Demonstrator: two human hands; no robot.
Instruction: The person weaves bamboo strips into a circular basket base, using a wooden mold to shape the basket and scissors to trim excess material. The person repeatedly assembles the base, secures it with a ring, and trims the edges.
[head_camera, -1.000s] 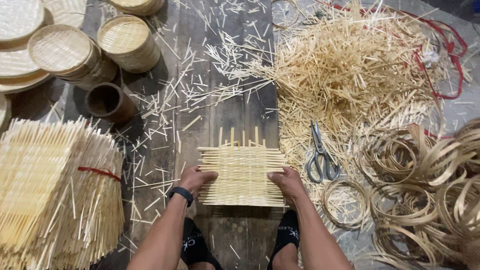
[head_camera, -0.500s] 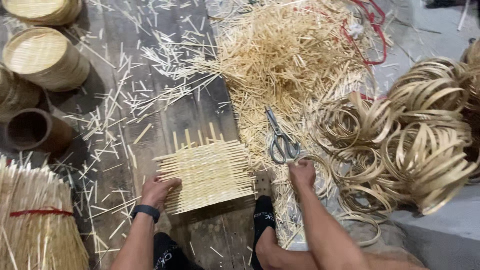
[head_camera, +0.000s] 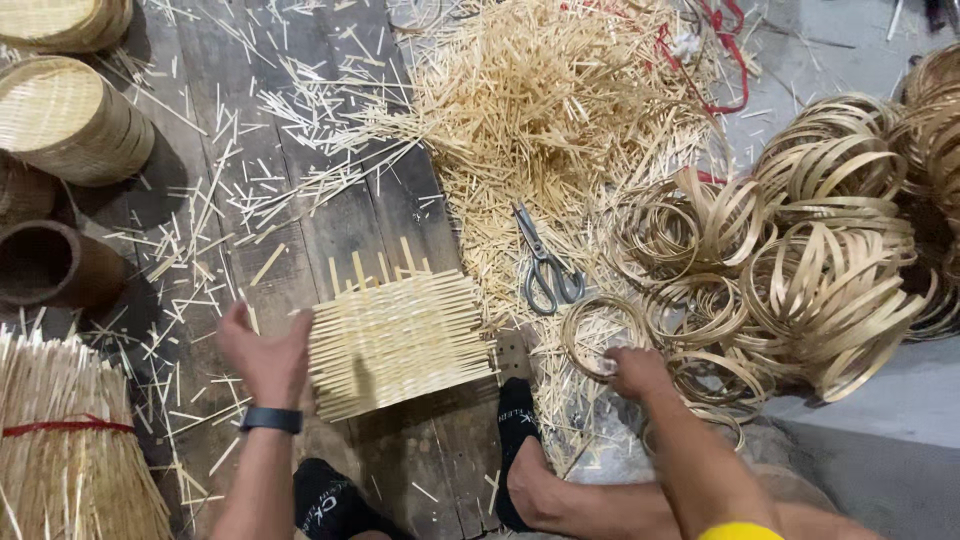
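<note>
A woven mat (head_camera: 398, 342) lies on floorboards (head_camera: 340, 215) between a person's feet and a heap of strips (head_camera: 560, 110). Scissors (head_camera: 545, 265) rest right of the mat; hoops (head_camera: 800, 250) pile farther right. Baskets (head_camera: 70, 120) stand at left, above a tied bundle (head_camera: 70, 460).

My left hand (head_camera: 268, 358) rests by a woven mat (head_camera: 398, 340) made of thin, pale bamboo strips, dry and matt, and my right hand (head_camera: 634, 372) touches a smooth bent bamboo ring (head_camera: 603, 335) that shines a little. The floor boards (head_camera: 340, 220) are old dark wood, rough and scratched, and the scissors (head_camera: 545, 265) are grey metal with a dull shine. The band (head_camera: 270, 419) on my wrist looks like black plastic, and my socks (head_camera: 518, 425) are soft black cloth.
</note>
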